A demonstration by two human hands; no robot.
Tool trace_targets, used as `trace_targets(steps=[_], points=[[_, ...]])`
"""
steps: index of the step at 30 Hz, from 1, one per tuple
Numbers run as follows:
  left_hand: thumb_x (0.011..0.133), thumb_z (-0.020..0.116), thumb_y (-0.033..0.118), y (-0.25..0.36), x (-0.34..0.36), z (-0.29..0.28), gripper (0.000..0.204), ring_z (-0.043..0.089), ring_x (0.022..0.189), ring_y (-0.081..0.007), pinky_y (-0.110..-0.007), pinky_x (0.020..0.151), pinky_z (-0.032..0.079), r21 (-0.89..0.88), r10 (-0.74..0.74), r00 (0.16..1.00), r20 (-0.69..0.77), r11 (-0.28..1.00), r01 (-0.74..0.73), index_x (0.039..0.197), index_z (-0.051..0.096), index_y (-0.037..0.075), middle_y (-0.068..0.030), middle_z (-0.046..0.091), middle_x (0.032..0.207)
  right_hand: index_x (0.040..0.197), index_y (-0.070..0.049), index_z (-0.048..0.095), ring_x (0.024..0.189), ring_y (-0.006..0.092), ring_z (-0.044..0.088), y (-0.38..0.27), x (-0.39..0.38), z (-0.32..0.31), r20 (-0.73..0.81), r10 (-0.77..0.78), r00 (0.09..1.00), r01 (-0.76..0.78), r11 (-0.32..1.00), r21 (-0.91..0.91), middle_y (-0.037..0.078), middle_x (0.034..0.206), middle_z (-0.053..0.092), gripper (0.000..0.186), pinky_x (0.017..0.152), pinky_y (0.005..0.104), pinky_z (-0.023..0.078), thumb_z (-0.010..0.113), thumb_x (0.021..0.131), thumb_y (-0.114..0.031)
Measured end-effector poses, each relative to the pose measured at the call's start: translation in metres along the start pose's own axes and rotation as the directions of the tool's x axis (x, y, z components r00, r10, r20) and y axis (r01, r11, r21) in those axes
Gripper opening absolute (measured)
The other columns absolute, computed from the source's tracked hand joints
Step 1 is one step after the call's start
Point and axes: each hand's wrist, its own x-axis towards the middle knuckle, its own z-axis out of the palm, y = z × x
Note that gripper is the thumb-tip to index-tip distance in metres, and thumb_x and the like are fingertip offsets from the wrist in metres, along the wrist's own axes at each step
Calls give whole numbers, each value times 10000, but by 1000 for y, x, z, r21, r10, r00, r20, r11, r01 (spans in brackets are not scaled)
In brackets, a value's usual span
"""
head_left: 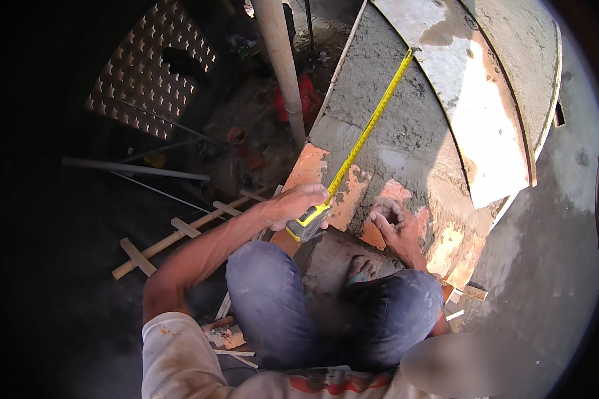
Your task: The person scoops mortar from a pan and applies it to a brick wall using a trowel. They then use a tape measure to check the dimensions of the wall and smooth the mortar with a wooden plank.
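My left hand (301,205) is closed around a black-and-yellow tape measure (307,224). Its yellow blade (369,128) runs out away from me across the rough grey mortar slab (363,86), and the far end meets the thin curved edge strip (439,100). To the right, my right hand (399,231) hovers over or rests on orange, partly mortared bricks (396,190). Its fingers are curled toward the thumb; whether something small is pinched there is too small to make out. My knees (266,292) are bent just below both hands.
A paler, sunlit curved slab (479,113) lies beyond the strip. On the left, a wooden ladder (173,238) leans near the drop beside the slab. An upright pole (279,60) stands at the slab's left edge. Grey floor (546,266) stretches along the right.
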Motion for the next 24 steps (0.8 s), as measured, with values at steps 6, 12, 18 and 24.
trace_targets(steps=[6, 12, 18, 24], points=[[1057, 525, 264, -70, -45, -27, 266, 723, 846, -227, -368, 708, 579, 15, -240, 933, -269, 967, 253, 1090, 616, 16, -99, 662, 988, 1141, 20, 718, 755, 219, 736, -1, 85, -18, -38, -168, 985, 145, 929, -339, 172, 943, 764, 255, 695, 343, 572, 744, 979, -176], [1033, 522, 228, -125, -39, -53, 242, 719, 792, -236, -380, 656, 550, 72, -63, 935, -349, 993, 94, 1063, 623, 11, -120, 663, 917, 1156, -1, 704, 1074, 417, 681, 9, 232, 11, 171, -581, 796, 546, 565, -619, 200, 1155, 712, 251, 898, 471, 563, 711, 932, -112], [1050, 508, 254, -127, -42, -61, 267, 728, 767, -234, -374, 676, 555, -29, -172, 901, -399, 984, 175, 1085, 615, 11, -122, 666, 926, 1190, -26, 710, 1214, 403, 621, 22, 282, 53, 318, -572, 756, 619, 469, -630, 190, 1259, 675, 283, 1001, 472, 541, 688, 914, -89], [1060, 483, 260, -134, -31, -73, 275, 736, 785, -232, -373, 689, 555, 74, -166, 905, -392, 975, 210, 1084, 611, 18, -107, 669, 930, 1158, -34, 731, 1212, 425, 632, 38, 300, 60, 361, -552, 752, 613, 384, -690, 188, 1235, 699, 286, 1051, 475, 527, 738, 878, -87]])
